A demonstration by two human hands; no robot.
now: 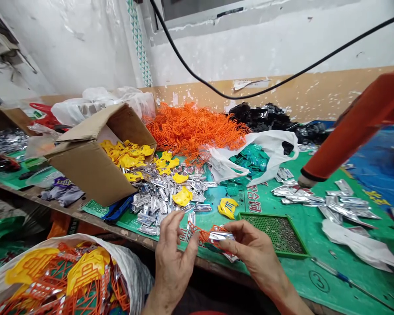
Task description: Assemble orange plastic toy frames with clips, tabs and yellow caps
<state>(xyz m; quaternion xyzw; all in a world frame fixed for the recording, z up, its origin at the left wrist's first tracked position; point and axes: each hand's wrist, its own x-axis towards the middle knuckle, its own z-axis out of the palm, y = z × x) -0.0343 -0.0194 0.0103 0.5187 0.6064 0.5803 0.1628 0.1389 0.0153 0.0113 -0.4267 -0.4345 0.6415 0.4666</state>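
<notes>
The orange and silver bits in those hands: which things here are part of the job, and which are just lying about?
Job: left hand, right hand, orange plastic lattice piece, shiny silver piece.
Lying about: green mesh tray, brown cardboard box, orange lattice heap.

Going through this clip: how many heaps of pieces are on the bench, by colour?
Silver heaps: 3 (middle, right, far left)
Orange heap: 1
Black heap: 1
Teal heap: 1
Yellow heap: 1
Total: 7
</notes>
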